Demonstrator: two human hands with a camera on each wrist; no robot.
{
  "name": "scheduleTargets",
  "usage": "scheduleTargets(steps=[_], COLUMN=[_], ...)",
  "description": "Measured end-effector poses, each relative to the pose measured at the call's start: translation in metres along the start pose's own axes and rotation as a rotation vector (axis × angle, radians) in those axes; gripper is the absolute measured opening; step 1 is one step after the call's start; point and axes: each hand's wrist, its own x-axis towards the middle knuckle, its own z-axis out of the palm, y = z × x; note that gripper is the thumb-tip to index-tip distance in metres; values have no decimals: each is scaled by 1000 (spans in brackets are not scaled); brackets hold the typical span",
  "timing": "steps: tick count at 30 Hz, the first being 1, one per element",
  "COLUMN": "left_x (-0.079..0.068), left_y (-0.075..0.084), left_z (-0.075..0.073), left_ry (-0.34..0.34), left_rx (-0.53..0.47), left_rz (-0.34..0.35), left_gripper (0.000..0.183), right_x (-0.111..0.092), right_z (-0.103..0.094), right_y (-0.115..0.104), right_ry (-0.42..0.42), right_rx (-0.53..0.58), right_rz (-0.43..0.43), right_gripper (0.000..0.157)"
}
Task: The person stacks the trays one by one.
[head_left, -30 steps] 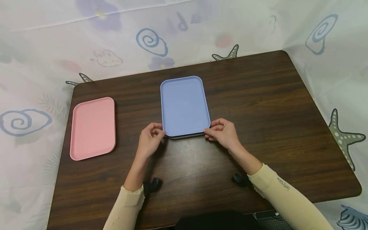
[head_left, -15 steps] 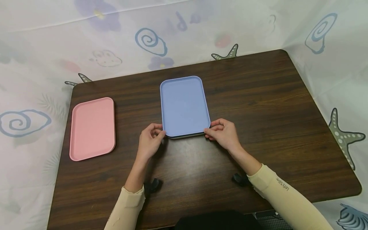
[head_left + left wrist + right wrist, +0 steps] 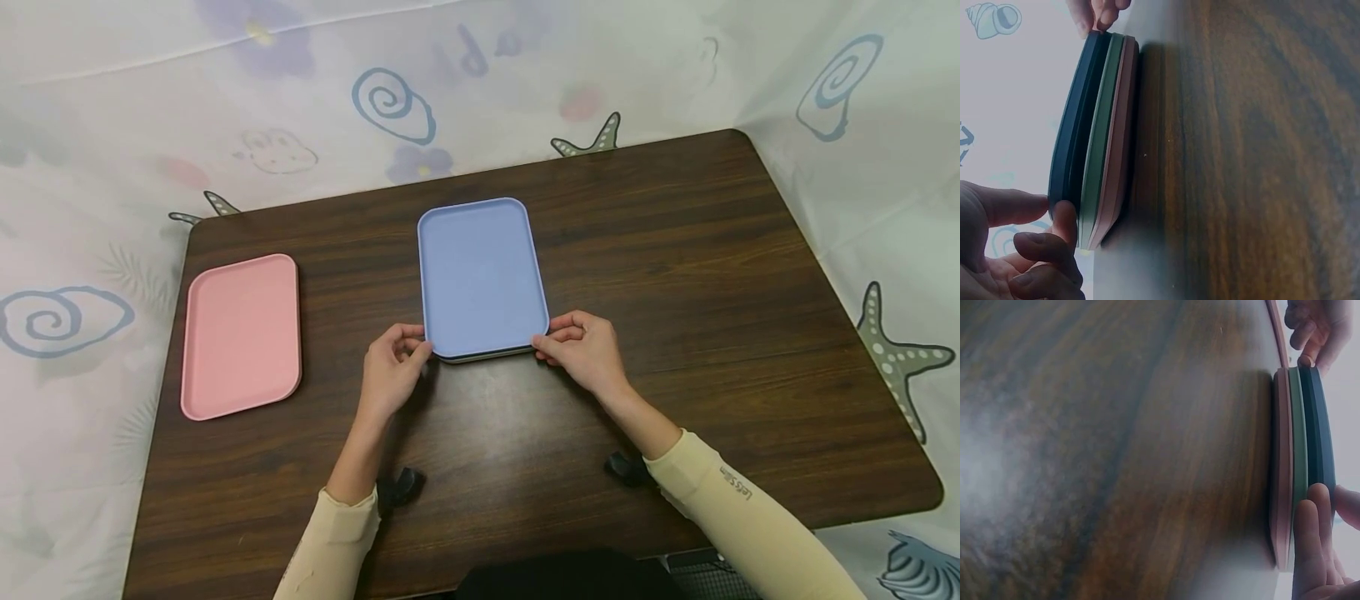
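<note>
A blue rectangular tray (image 3: 483, 279) lies on top of a stack near the middle of the table. Beneath it, the left wrist view shows a green tray (image 3: 1099, 137) and a pink tray (image 3: 1117, 125), with a dark band between blue and green. My left hand (image 3: 388, 371) pinches the blue tray's near left corner, thumb on the upper rim and fingers at the side below. At the near right corner my right hand (image 3: 588, 354) pinches the same tray in a similar way. The right wrist view shows fingertips (image 3: 1317, 495) against the tray edge.
Another pink tray (image 3: 242, 337) lies flat at the left side of the dark wooden table (image 3: 712, 333). A printed curtain (image 3: 480, 92) hangs behind and along both sides. Black wrist mounts (image 3: 405, 486) sit under the forearms.
</note>
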Motion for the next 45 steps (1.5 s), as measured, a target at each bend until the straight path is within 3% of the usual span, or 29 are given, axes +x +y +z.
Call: scheduleTargets(steps=[33, 45], left_x=[-2, -6], left_y=[-9, -11], left_z=[2, 2], left_ry=[36, 35], left_rx=[16, 22], left_rz=[36, 48], left_gripper=[21, 26], right_x=[-1, 1], right_z=[0, -4], right_y=[5, 4], right_ry=[16, -21], right_rx=[-61, 27], right_rz=[-38, -14], right_gripper=[32, 33])
